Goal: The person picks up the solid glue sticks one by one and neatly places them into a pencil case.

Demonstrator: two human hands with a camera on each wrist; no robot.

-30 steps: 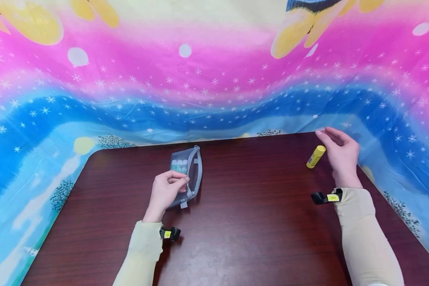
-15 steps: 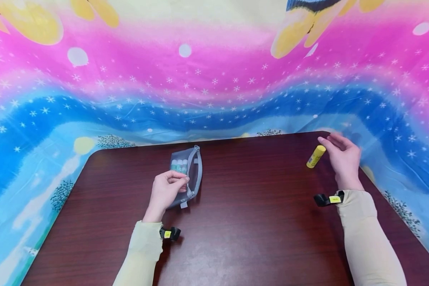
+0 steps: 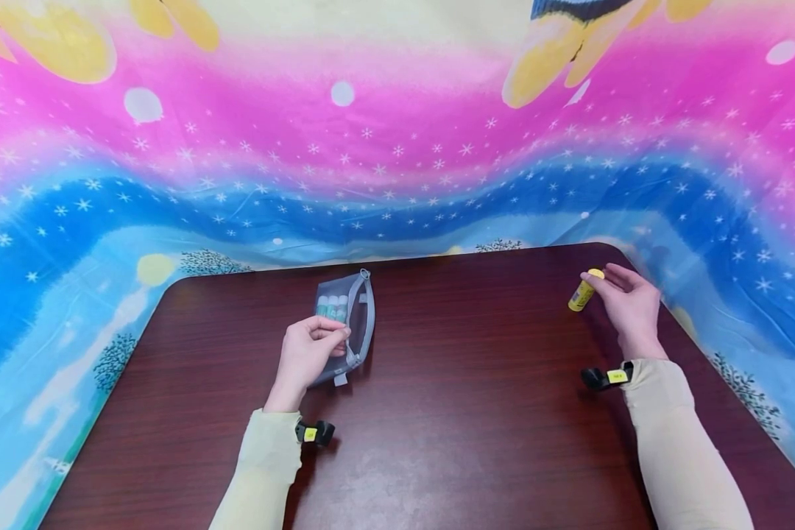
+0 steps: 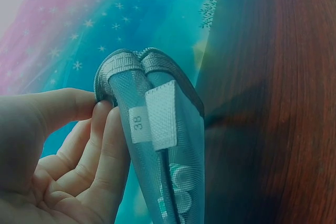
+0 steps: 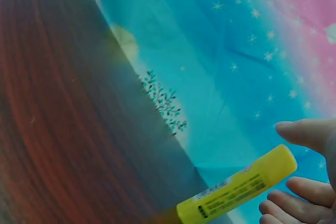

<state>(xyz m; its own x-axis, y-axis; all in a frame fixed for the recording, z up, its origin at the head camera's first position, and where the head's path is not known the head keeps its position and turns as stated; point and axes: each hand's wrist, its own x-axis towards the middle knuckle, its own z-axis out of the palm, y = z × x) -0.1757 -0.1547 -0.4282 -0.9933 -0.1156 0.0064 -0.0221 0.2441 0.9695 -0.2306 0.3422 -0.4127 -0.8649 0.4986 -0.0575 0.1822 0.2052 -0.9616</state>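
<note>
A grey mesh zipper pouch (image 3: 369, 316) stands on the table with its mouth unzipped. My left hand (image 3: 313, 353) pinches its near rim between thumb and fingers. Through the mesh show several white-and-green tubes (image 3: 332, 308); their lower parts are hidden behind the hand. In the left wrist view, a white tag (image 4: 161, 116) hangs at the pouch's end. At the far right a yellow glue stick (image 5: 239, 184) stands upright on the table. My right hand (image 3: 632, 305) is at its top, thumb and fingers spread on either side; the right wrist view shows a gap between them and the stick.
The dark wood table (image 3: 450, 412) runs back to a hanging cloth (image 3: 397, 162) printed with snowflakes, which surrounds its far and side edges. The glue stick stands near the table's far right corner. A black wrist camera (image 3: 606, 377) sits on the right wrist.
My right hand has come down and toward the glue stick's top from above and to its right. The left hand, the pouch and the glue stick have stayed in place.
</note>
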